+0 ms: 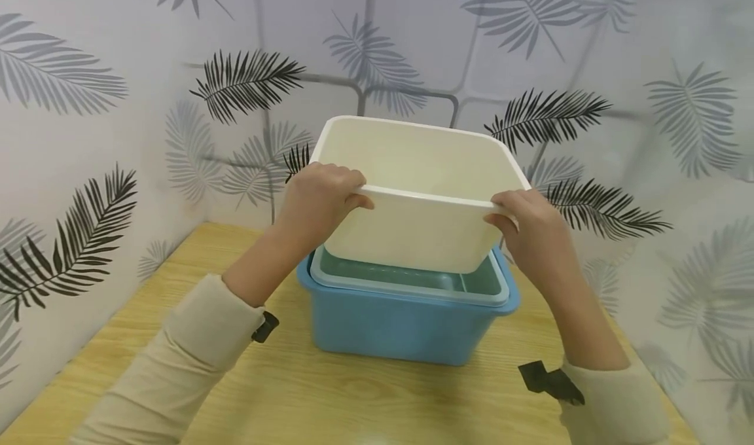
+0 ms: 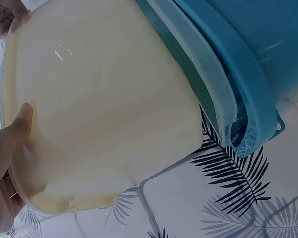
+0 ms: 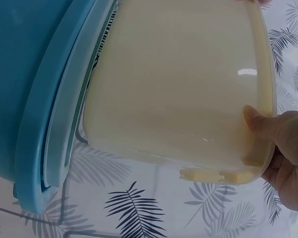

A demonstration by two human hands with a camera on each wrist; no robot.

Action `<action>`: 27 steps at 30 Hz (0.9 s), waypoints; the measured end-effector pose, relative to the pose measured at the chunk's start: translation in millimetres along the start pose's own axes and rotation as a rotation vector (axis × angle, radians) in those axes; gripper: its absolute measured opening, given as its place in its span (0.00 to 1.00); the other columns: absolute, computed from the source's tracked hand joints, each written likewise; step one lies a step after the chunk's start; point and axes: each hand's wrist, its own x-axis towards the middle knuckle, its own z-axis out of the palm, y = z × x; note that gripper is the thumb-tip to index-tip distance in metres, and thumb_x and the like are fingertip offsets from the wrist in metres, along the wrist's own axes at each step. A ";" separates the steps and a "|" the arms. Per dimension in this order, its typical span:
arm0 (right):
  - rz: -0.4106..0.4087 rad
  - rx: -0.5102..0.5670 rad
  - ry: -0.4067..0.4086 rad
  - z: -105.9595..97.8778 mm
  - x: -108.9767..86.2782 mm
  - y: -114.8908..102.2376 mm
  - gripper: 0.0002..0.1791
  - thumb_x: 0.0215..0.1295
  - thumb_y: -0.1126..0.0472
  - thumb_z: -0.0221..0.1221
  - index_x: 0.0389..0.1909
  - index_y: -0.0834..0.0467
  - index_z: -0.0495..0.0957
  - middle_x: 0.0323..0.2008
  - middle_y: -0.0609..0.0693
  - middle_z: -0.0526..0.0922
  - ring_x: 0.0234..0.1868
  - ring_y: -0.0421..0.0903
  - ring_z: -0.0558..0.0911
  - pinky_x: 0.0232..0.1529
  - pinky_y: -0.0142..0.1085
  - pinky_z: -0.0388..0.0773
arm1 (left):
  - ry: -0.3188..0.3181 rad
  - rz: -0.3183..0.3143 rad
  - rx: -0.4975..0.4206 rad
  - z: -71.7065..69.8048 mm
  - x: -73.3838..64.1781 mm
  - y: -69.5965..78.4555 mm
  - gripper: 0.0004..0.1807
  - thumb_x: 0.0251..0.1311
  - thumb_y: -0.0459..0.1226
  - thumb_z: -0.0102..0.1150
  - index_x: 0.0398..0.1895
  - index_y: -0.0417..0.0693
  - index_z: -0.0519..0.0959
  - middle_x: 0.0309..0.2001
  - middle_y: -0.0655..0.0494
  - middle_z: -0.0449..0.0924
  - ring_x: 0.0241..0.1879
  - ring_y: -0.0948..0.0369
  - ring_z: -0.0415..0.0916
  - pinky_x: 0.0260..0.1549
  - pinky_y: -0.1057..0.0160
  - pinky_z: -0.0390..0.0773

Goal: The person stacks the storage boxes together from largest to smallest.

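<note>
Both hands hold a cream plastic bin (image 1: 412,229) by its near rim, one toward each end. My left hand (image 1: 321,199) grips the rim on the left, thumb underneath on the outer wall. On the right, my right hand (image 1: 533,229) pinches the same rim in a like way. The bin tilts, with its lower part over a pale green bin (image 1: 406,291) that sits nested in a larger blue bin (image 1: 394,327). In the left wrist view my left thumb (image 2: 24,121) presses the cream wall; the right wrist view shows my right thumb (image 3: 258,121) doing likewise.
The blue bin stands on a wood-grain table (image 1: 353,399). Behind and at both sides hangs a white covering (image 1: 147,137) printed with grey and black leaves. Dark straps (image 1: 550,383) hang at the cuffs of the beige sleeves (image 1: 194,334).
</note>
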 end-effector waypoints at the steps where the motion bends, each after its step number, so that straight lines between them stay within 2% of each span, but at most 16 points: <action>1: -0.002 0.000 0.000 -0.1 -0.9 0.4 0.11 0.48 0.70 0.65 0.34 0.67 0.77 0.30 0.61 0.82 0.34 0.57 0.78 0.34 0.47 0.77 | 0.002 -0.001 0.000 0.8 -0.7 0.9 0.15 0.40 0.47 0.66 0.19 0.45 0.77 0.14 0.53 0.74 0.15 0.55 0.69 0.17 0.64 0.71; 10: 0.003 -0.003 -0.018 0.8 -11.4 3.4 0.11 0.49 0.70 0.65 0.34 0.67 0.77 0.30 0.61 0.82 0.33 0.56 0.78 0.33 0.47 0.78 | 0.010 0.014 -0.020 7.6 -6.4 7.5 0.15 0.39 0.47 0.66 0.18 0.44 0.77 0.12 0.54 0.73 0.13 0.58 0.67 0.17 0.64 0.69; 19: -0.031 -0.006 0.005 9.3 -17.9 6.4 0.12 0.45 0.70 0.67 0.33 0.66 0.78 0.29 0.60 0.83 0.32 0.56 0.79 0.32 0.46 0.77 | 0.034 0.051 -0.018 14.5 -12.8 6.6 0.19 0.36 0.46 0.67 0.11 0.46 0.69 0.08 0.56 0.62 0.11 0.62 0.55 0.12 0.65 0.59; 27: -0.038 0.003 -0.001 16.5 -23.9 6.2 0.11 0.45 0.70 0.67 0.32 0.66 0.78 0.28 0.59 0.82 0.32 0.56 0.79 0.34 0.45 0.77 | 0.004 0.045 -0.015 20.0 -21.9 4.6 0.17 0.37 0.47 0.67 0.14 0.46 0.72 0.10 0.56 0.67 0.12 0.61 0.60 0.14 0.64 0.63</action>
